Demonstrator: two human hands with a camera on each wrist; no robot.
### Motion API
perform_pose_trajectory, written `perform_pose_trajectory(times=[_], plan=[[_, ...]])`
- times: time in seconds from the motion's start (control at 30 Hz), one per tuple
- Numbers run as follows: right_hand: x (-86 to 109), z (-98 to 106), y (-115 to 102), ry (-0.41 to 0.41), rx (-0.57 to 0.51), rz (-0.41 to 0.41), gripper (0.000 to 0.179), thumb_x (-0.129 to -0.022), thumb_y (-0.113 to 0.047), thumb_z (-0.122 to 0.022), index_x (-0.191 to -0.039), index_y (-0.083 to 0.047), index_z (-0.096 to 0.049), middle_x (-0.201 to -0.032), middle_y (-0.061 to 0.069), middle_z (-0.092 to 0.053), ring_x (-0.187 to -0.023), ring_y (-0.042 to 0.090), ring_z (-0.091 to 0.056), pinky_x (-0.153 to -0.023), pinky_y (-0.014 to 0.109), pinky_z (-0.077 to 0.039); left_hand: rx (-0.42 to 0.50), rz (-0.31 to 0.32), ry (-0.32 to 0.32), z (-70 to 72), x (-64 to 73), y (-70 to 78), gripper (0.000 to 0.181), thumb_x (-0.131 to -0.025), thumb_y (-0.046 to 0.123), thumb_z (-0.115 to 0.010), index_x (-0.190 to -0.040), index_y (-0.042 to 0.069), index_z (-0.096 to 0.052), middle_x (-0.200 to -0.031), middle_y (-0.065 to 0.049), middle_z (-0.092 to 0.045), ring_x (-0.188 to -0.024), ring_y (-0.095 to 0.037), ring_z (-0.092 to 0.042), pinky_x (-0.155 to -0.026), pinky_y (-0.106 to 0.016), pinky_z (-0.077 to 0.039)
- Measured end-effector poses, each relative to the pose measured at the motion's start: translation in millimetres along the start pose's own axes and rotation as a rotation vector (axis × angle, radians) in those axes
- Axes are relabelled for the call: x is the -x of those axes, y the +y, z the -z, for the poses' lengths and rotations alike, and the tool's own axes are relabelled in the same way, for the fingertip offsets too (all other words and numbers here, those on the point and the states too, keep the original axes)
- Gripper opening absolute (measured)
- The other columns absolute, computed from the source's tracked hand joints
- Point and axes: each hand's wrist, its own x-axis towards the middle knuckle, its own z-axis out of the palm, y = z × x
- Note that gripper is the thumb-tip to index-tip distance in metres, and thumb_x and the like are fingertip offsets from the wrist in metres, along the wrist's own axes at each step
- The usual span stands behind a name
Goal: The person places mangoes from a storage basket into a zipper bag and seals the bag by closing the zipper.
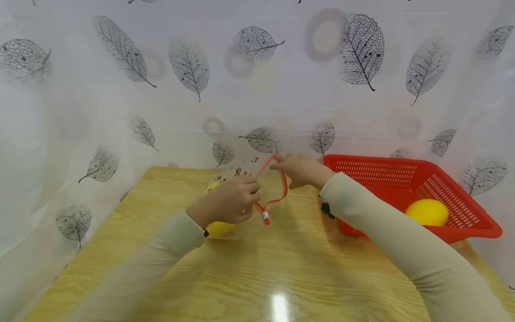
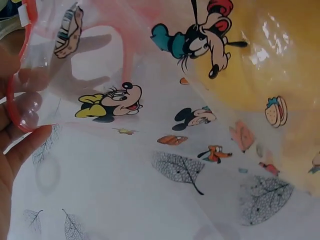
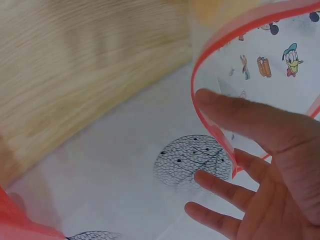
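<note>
A clear zip bag [image 2: 165, 112] with cartoon prints and a red zip edge stands on the table, its mouth spread into a loop in the head view. My left hand [image 1: 227, 199] grips the near side of the mouth, with fingers and thumb at the red edge in the left wrist view. A yellow thing [image 1: 220, 229] shows through the bag, partly hidden behind that hand. At the far corner of the mouth is my right hand [image 1: 299, 170]. Its thumb touches the red edge [image 3: 194, 82] in the right wrist view, while the other fingers stay extended and spread.
A red plastic basket [image 1: 374, 158] with slotted walls stands at the right, under my right forearm in the head view. One smooth yellow oval object [image 1: 427, 212] lies in it. Behind the wooden table [image 1: 257, 268] hangs a whitish sheet [image 1: 281, 107] printed with leaves.
</note>
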Motion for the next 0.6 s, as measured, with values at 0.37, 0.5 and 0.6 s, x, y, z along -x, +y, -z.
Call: perform_pose_trajectory(times=[0.37, 0.5, 0.6], plan=[[11.0, -17.6, 2.7, -0.061, -0.15, 0.012, 0.066, -0.081, -0.023, -0.072, -0.14, -0.013, -0.044, -0.151, 0.018, -0.031, -0.134, 0.039, -0.037, -0.095, 0.048, -0.047, 0.018, 0.024, 0.007, -18.6, 1.4, 11.7, 0.009, -0.075, 0.017, -0.063, -0.066, 0.014, -0.061, -0.072, 0.002, -0.052, -0.069, -0.013, -0.045, -0.061, -0.022, -0.04], [25.5, -17.7, 8.3, -0.06, -0.241, 0.041, 0.069, -0.081, -0.022, -0.071, -0.142, -0.015, -0.04, -0.153, 0.015, -0.027, -0.134, 0.036, -0.04, -0.093, 0.043, -0.049, 0.027, 0.037, 0.012, -21.4, 1.8, 12.0, 0.01, -0.075, 0.018, -0.064, -0.066, 0.014, -0.061, -0.072, 0.002, -0.051, -0.068, -0.012, -0.043, -0.061, -0.022, -0.039], [37.6, -12.7, 14.4, -0.065, -0.332, 0.054, 0.07, -0.082, -0.021, -0.07, -0.144, -0.016, -0.037, -0.154, 0.013, -0.027, -0.135, 0.034, -0.038, -0.097, 0.044, -0.046, 0.029, 0.043, 0.017, -22.1, 1.9, 11.8, 0.01, -0.075, 0.018, -0.064, -0.066, 0.014, -0.061, -0.072, 0.002, -0.05, -0.068, -0.013, -0.043, -0.061, -0.022, -0.038]])
